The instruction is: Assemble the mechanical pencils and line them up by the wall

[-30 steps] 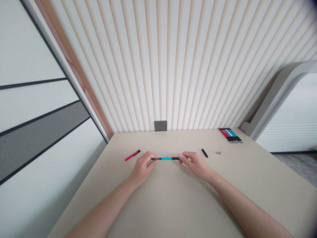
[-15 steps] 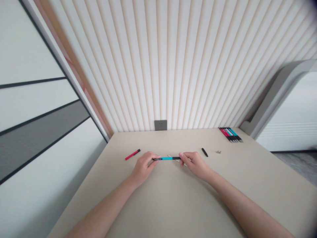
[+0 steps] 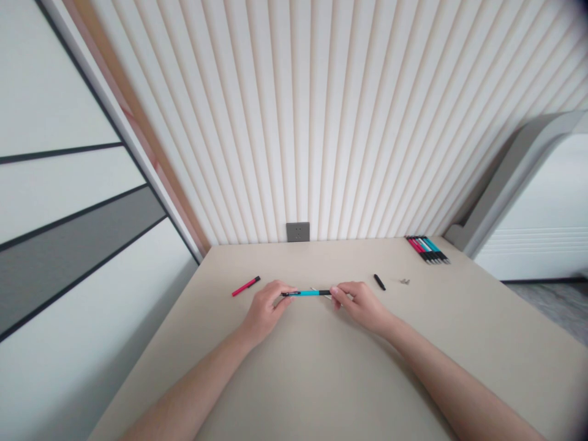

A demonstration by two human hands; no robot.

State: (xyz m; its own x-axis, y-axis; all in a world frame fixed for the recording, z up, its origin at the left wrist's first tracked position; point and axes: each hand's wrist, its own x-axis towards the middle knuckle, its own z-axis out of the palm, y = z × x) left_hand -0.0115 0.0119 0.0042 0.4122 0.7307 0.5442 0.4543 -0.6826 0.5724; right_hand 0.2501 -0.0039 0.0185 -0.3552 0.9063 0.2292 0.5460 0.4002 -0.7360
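Note:
A blue pen with black ends point(image 3: 309, 293) is held level above the middle of the table. My left hand point(image 3: 270, 304) pinches its left black end, and the fingers of my right hand point(image 3: 353, 300) close on the black part at its right. Behind the pen lies a thin pale stick point(image 3: 313, 288), mostly hidden by the pen and my right hand. To the left of my left hand rests a red pen with a black end point(image 3: 246, 286). A short black piece point(image 3: 379, 282) lies just beyond my right hand.
Several red, white and blue pens point(image 3: 428, 250) lie side by side at the table's back right. Small metallic pieces point(image 3: 404, 282) sit in front of them. A dark socket point(image 3: 298, 232) is on the ribbed wall behind the beige table point(image 3: 294, 380).
The right end of the blue pen and my right fingers have shifted slightly left, toward my left hand. My left hand has stayed in place.

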